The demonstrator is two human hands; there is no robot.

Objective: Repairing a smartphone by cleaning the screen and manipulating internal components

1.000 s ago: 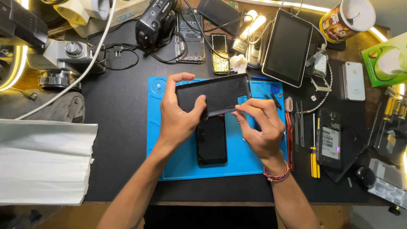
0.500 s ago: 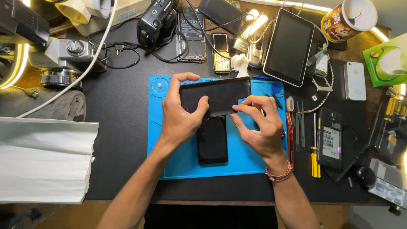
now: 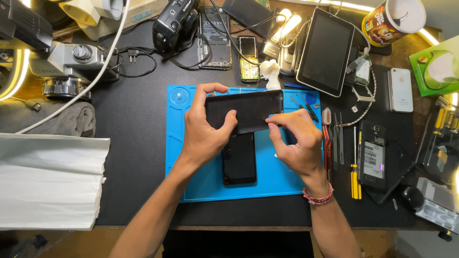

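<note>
both hands (image 3: 248, 131) grip, seemingly, black phone (image 3: 246, 111).

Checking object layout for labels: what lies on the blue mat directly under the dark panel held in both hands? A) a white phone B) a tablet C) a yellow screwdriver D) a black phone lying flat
D: a black phone lies flat on the blue mat, just below the dark panel gripped by the left hand and right hand.
</note>
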